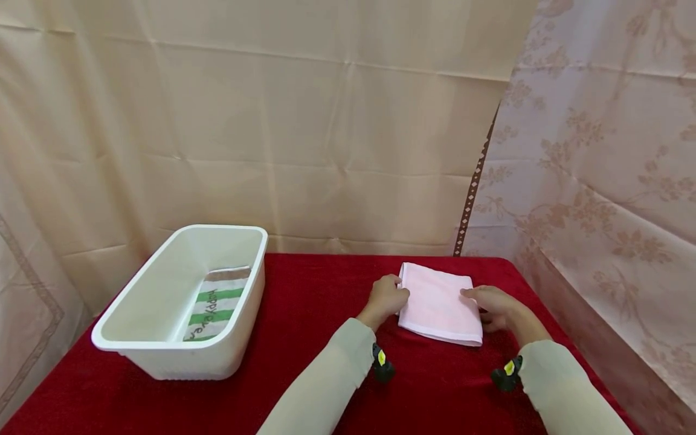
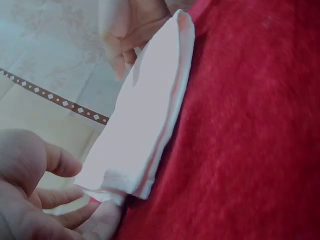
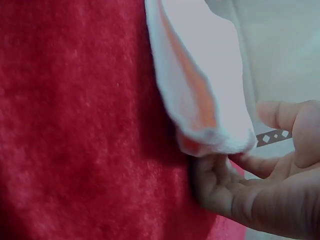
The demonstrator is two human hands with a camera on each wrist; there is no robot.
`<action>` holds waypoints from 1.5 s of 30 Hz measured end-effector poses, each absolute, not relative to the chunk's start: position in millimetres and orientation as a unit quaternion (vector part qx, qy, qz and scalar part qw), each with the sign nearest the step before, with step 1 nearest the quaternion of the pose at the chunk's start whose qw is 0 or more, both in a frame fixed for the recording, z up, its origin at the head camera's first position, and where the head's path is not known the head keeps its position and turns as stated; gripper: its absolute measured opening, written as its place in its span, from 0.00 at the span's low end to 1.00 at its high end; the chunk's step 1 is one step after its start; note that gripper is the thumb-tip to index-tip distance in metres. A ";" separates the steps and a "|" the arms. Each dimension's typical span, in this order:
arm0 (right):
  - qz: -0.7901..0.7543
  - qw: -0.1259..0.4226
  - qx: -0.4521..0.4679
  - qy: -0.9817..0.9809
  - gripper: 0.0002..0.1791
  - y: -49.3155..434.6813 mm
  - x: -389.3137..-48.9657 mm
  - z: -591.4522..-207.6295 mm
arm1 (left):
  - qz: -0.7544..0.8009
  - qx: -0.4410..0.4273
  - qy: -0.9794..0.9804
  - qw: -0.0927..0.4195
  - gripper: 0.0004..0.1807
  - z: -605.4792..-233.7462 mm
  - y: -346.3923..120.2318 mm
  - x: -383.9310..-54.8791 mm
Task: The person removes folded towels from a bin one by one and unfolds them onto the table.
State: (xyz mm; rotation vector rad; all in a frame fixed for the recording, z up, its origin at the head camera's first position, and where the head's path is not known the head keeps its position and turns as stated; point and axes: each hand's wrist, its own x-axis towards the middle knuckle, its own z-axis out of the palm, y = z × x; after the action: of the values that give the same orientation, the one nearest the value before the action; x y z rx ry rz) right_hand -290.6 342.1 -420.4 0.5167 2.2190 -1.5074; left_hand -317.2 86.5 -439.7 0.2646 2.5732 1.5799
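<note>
A pink towel (image 1: 437, 302) with white edging lies folded into a rough square on the red cloth, toward the right of the table. At its left edge my left hand (image 1: 385, 300) holds on, thumb above and fingers tucked beneath, as the left wrist view shows near a towel corner (image 2: 115, 182). My right hand (image 1: 497, 308) is at the opposite edge, its fingers curled under the towel (image 3: 220, 115). The right thumb (image 3: 275, 114) stands over the upper face. Folded layers show along the near side in both wrist views.
To the left stands a white plastic tub (image 1: 247, 323). Inside it lies a green, white and brown striped towel (image 1: 220, 302) with lettering. Beige curtains (image 1: 326, 133) hang behind the red-covered table (image 1: 321, 290), and a floral curtain (image 1: 609, 181) borders its right side.
</note>
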 end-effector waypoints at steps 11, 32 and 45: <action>-0.613 0.149 0.163 0.758 0.34 345.5 -287.2 -417.7 | 0.649 -0.032 0.741 0.170 0.03 -436.1 98.6 -314.5; -0.649 0.119 0.136 0.739 0.37 346.8 -276.1 -417.5 | 0.678 0.031 0.714 0.171 0.24 -434.0 94.2 -315.4; -0.708 0.036 0.182 0.682 0.34 288.0 -235.7 -417.1 | 0.648 0.056 0.744 0.152 0.23 -419.5 56.6 -332.9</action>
State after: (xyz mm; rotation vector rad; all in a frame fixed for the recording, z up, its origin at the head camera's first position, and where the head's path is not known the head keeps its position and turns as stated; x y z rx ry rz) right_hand -235.7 288.0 -417.1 0.5589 2.0945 -2.1743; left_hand -332.9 56.6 -419.5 0.1594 2.1364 1.8604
